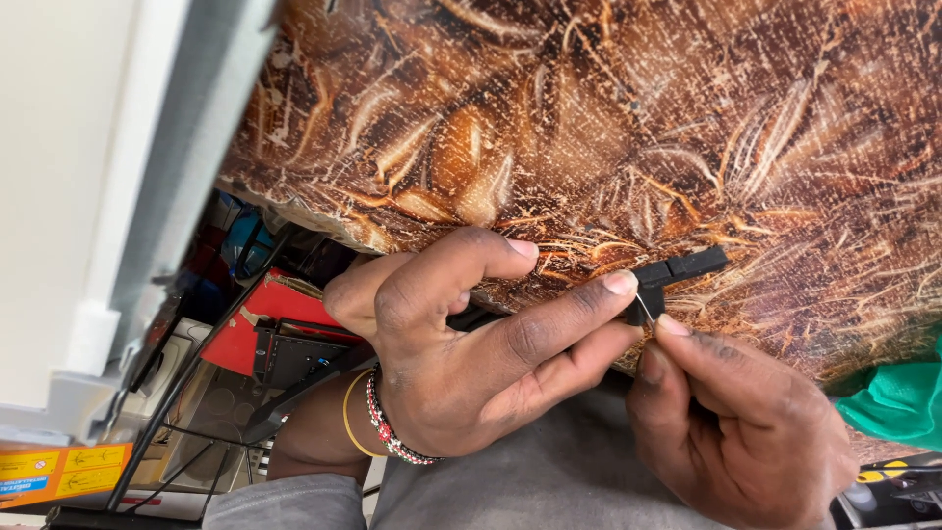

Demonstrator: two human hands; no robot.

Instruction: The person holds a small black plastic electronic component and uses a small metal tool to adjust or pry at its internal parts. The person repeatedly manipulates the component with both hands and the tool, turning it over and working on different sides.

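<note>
My left hand (461, 344) pinches a small black plastic connector (682, 270) between its fingertips, a beaded bracelet and a yellow band on its wrist. My right hand (736, 422) comes up from below and holds a thin metal pin (646, 306) against the connector's underside. Both hands work just in front of a brown patterned cloth (628, 118) that fills the upper view. Part of the connector is hidden behind my fingers.
A red box (260, 329) and black items sit on a wire rack at lower left, with a yellow-orange package (64, 471) below. A white wall and grey frame (167, 167) run along the left. Green fabric (898, 402) lies at the right; grey cloth (549, 481) is under my hands.
</note>
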